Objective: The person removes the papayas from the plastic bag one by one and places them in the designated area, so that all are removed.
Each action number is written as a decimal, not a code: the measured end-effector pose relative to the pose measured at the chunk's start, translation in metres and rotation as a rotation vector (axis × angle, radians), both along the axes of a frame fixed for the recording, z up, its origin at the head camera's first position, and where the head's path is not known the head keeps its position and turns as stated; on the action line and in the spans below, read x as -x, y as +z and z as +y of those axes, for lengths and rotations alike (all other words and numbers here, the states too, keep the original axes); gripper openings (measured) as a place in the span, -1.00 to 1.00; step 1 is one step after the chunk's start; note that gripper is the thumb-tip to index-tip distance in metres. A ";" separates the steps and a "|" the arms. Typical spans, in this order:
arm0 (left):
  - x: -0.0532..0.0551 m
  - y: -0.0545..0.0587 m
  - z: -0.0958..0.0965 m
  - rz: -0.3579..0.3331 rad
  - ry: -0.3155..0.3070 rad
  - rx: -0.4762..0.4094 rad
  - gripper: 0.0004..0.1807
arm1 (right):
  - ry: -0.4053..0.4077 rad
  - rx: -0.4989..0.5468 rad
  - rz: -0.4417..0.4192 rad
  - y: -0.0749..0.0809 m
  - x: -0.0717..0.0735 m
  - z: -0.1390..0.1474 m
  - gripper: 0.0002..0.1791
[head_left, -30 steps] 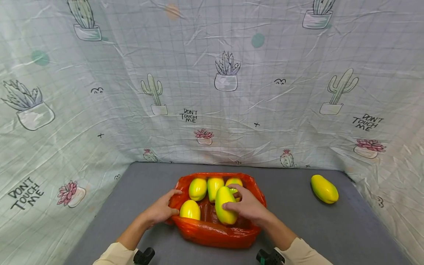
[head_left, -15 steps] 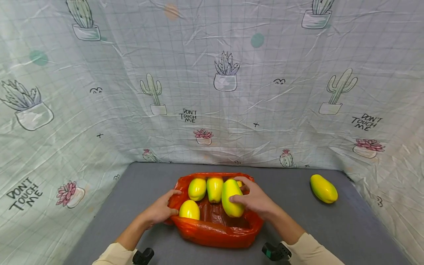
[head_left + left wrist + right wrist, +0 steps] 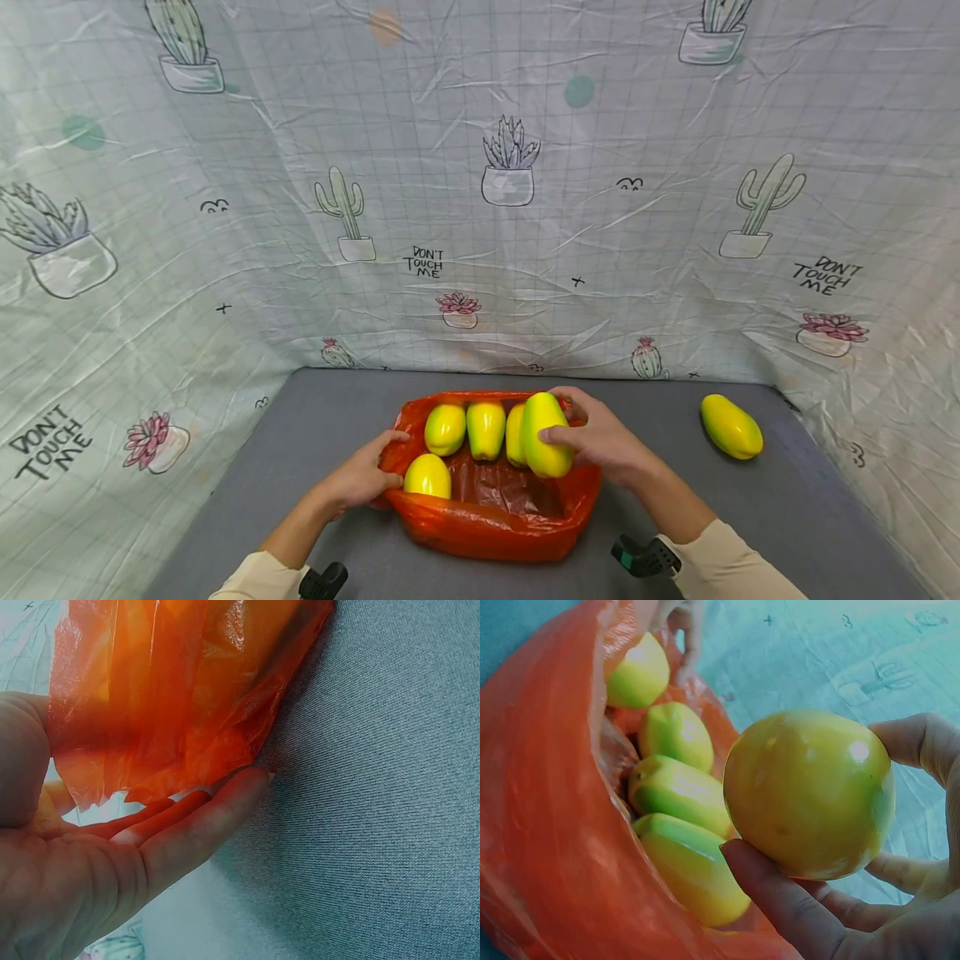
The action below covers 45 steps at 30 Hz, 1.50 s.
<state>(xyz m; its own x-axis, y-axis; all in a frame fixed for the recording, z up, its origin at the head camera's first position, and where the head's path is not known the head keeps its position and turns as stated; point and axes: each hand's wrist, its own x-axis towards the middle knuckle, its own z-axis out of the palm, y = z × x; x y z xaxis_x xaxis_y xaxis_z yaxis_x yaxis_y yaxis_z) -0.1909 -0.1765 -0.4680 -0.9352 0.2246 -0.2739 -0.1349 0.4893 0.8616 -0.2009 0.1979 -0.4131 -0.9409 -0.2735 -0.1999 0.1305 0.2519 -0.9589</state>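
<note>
A red plastic bag (image 3: 487,537) lies with its mouth spread wide, several yellow-green mangoes (image 3: 486,429) inside. My right hand (image 3: 603,433) grips one mango (image 3: 547,437) between thumb and fingers, over the right part of the bag. Seen from the right wrist, the held mango (image 3: 810,795) is close to the camera, beside the row in the bag. My left hand (image 3: 363,475) holds the bag's left side, thumb near the front rim and fingers toward the back. In the left wrist view, fingers (image 3: 202,832) lie along the outside of the orange-lit plastic (image 3: 165,705).
Another mango (image 3: 731,427) lies on the grey tabletop (image 3: 660,500) at the far right. A cactus-printed cloth (image 3: 450,167) hangs behind the table and along both sides. One mango (image 3: 427,477) sits apart from the others, at the bag's front left.
My right hand has moved right and slightly back with its mango, from the bag's middle to its right rim, uncovering the mango behind. My left hand stays at the bag's left side.
</note>
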 end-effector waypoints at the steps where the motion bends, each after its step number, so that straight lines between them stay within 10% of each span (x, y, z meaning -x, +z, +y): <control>1: 0.000 0.000 0.000 -0.003 -0.002 -0.002 -0.26 | 0.002 0.006 -0.001 0.000 0.001 0.002 -0.22; 45: 0.000 -0.004 -0.001 0.003 0.003 -0.021 -0.27 | -0.006 -0.013 -0.044 -0.004 0.020 0.076 -0.12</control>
<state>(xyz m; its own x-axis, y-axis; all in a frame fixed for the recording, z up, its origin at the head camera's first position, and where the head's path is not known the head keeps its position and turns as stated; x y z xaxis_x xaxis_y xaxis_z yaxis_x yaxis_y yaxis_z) -0.1907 -0.1770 -0.4723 -0.9365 0.2278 -0.2667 -0.1339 0.4706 0.8721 -0.2213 0.2737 -0.4166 -0.9327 -0.2646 -0.2450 0.1745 0.2633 -0.9488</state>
